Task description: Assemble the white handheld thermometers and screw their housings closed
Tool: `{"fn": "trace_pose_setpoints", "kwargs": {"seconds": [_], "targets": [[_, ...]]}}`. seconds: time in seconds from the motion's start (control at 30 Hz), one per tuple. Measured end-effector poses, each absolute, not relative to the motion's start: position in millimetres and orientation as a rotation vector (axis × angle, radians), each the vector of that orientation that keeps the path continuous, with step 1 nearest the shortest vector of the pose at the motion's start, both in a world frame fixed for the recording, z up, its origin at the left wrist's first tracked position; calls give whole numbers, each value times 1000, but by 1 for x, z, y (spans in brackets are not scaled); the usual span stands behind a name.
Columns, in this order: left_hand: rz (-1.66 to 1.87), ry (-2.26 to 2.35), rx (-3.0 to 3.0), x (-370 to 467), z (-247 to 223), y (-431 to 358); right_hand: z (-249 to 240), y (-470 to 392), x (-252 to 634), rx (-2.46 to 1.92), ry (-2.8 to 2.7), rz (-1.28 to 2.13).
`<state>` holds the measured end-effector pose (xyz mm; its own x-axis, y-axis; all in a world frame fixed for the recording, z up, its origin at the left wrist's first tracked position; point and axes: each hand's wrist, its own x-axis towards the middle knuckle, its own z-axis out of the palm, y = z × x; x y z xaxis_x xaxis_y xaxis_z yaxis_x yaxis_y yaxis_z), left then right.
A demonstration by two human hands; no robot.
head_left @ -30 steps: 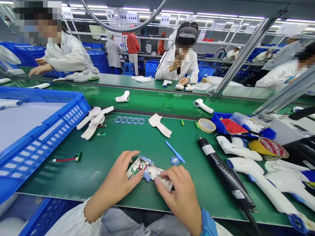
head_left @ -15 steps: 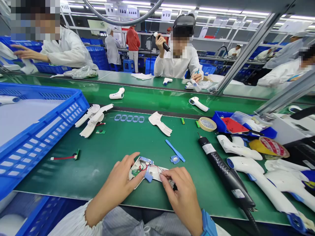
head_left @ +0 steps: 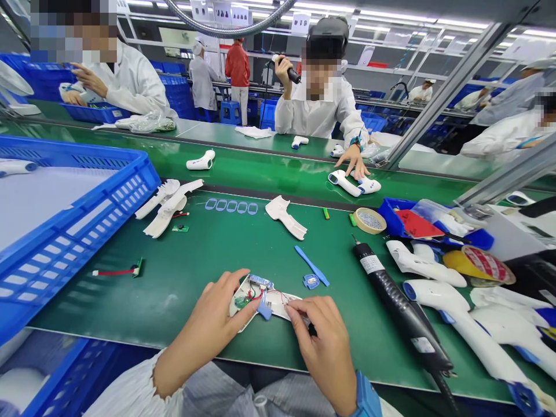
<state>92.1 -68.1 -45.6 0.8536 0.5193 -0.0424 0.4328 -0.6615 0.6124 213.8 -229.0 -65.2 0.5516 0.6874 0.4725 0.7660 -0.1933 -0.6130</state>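
At the table's front edge lies an open white thermometer shell [head_left: 278, 304], with a green board, red wires and a blue trigger piece inside. My left hand [head_left: 222, 313] grips its wide head end, thumb on the near rim and fingers on the far side. My right hand [head_left: 320, 333] is at the handle end, thumb and forefinger pinched together by the thin wires; what is between those fingertips is too small to make out. Beyond my right hand lie a blue pry stick [head_left: 311, 265] and a small blue clear-windowed part [head_left: 310, 281].
A black electric screwdriver [head_left: 403, 310] and several white shells [head_left: 456, 318] lie on the right, near a blue parts tray [head_left: 478, 236]. A large blue crate [head_left: 143, 174] stands left. Across the green belt, a person's hand [head_left: 354, 162] reaches over thermometers.
The person opposite has reached forward onto the belt, where a second thermometer now lies beside the first. The thermometer at the belt's left has shifted slightly left. My hands keep nearly the same hold.
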Motion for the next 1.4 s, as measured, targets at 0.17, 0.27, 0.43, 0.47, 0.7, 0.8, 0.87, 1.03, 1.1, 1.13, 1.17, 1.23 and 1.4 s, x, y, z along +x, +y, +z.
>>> {"fn": "trace_pose_setpoints", "kwargs": {"seconds": [0.17,0.27,0.43,0.47,0.7,0.8,0.87,1.03,1.1,1.13,1.17,1.23,1.4], "targets": [[201,676,2397,92,-46,-68,-65,-229,213,-1951,-1202,-129],[206,670,2400,92,-46,-68,-64,-230,214,-1967,-1201,-118],[214,659,2417,92,-46,-68,-61,-230,219,-1986,-1210,-86],[218,658,2419,92,-46,-68,-60,-230,219,-1993,-1224,-89],[251,640,2405,92,-47,-68,-59,-241,214,-2038,-1454,-285],[279,638,2405,92,-47,-68,-62,-243,210,-2089,-1553,-401],[268,643,2401,92,-47,-68,-61,-244,211,-2125,-1614,-475],[242,674,2410,93,-47,-67,-53,-246,222,-2117,-1675,-319],[229,675,2415,93,-47,-67,-51,-247,228,-2089,-1633,-251],[219,675,2415,93,-46,-67,-51,-248,229,-2084,-1611,-221],[211,675,2411,93,-46,-66,-52,-248,231,-2085,-1596,-187],[205,667,2398,93,-45,-65,-53,-246,232,-2083,-1609,-105],[197,638,2366,93,-45,-62,-54,-236,232,-2031,-1680,7]]}}
